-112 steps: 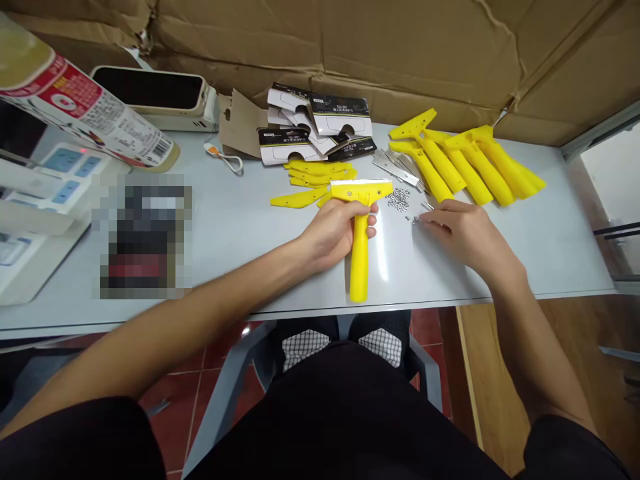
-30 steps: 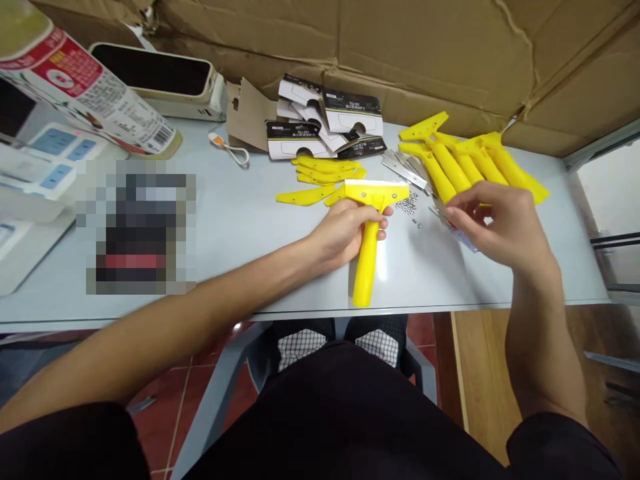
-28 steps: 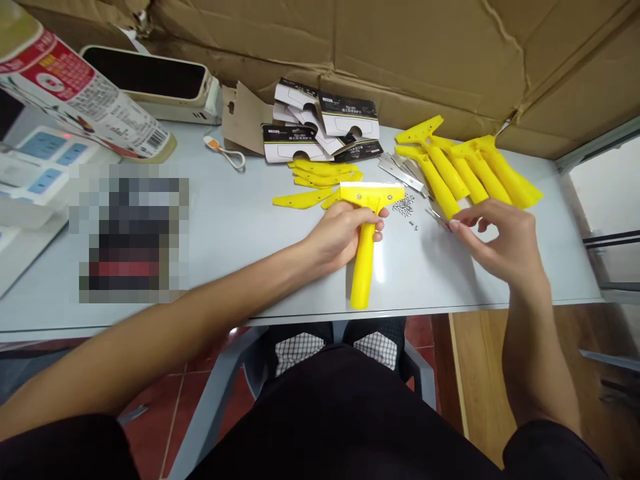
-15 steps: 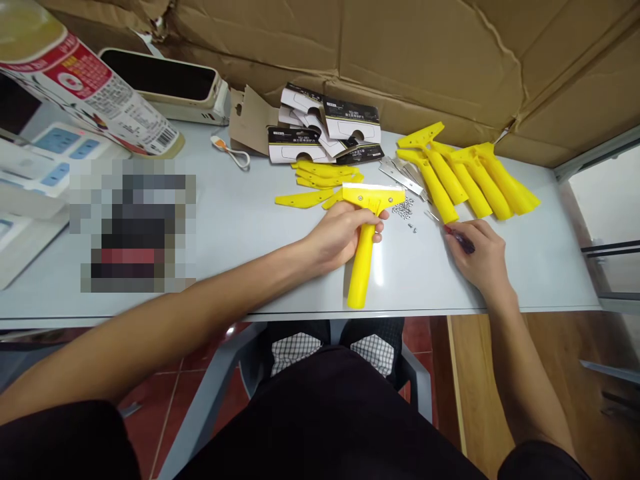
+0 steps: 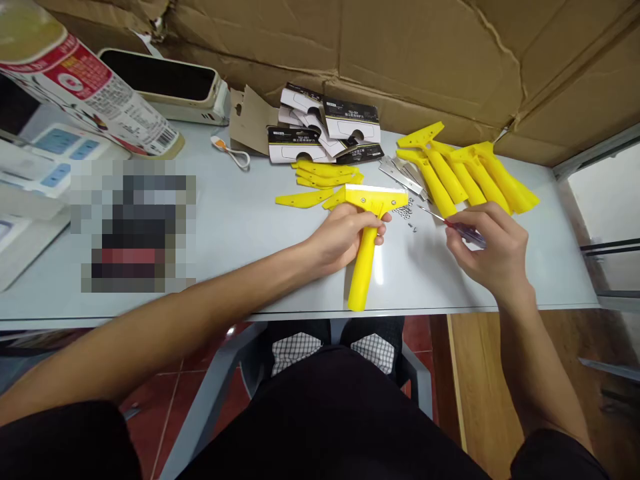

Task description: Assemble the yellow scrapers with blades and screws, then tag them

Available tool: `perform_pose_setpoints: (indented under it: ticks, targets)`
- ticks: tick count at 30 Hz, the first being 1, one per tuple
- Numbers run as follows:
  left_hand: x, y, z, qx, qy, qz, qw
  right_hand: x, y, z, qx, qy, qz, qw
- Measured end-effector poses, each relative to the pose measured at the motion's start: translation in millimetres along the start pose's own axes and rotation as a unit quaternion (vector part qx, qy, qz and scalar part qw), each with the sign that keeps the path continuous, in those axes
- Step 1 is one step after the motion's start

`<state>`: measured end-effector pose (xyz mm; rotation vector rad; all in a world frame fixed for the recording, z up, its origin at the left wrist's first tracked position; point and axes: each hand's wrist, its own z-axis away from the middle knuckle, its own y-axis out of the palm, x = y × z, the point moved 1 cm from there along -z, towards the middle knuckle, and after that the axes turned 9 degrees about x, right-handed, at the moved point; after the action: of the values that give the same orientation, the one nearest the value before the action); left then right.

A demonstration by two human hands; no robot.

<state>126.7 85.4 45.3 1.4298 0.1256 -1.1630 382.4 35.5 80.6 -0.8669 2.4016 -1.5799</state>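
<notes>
My left hand (image 5: pixel 345 237) is closed round the neck of a yellow scraper (image 5: pixel 363 267), its head up and its handle toward the table's front edge. A metal blade strip shows along the scraper's top, and two screws sit in its head. To the right, my right hand (image 5: pixel 493 250) grips a screwdriver (image 5: pixel 470 233) by its dark, see-through handle. Its thin shaft points left toward the scraper head, apart from it. Between them lies a small heap of screws (image 5: pixel 403 211), with loose screws (image 5: pixel 413 228) just in front.
Behind the screws are metal blades (image 5: pixel 403 175) and several yellow scraper handles (image 5: pixel 440 170). Yellow cover strips (image 5: pixel 325 175) lie before a pile of printed cards (image 5: pixel 350 123). A bottle (image 5: pixel 110 93), phone (image 5: pixel 165 75) and short cable (image 5: pixel 233 152) are at left; cardboard (image 5: pixel 425 67) walls the back.
My right hand has lifted the screwdriver off the table and turned its tip toward the scraper. The scraper has shifted slightly right in my left hand.
</notes>
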Motion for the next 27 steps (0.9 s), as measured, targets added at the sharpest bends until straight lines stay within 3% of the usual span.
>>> perform_pose_setpoints:
  ticks: [3,11,27]
  targets:
    - [-0.1,0.2,-0.1,0.003,-0.002,-0.002,1.000,2.0,-1.3,-19.6,-0.004,-0.059,-0.009,0.998]
    - [-0.8,1.9,0.2,0.010,0.003,0.004,1.000,2.7,-3.6,-34.0,0.027,-0.105,0.035,0.993]
    - [0.9,1.3,0.1,0.014,0.001,0.007,1.000,6.6,-7.7,-37.4,0.061,-0.114,0.087,0.988]
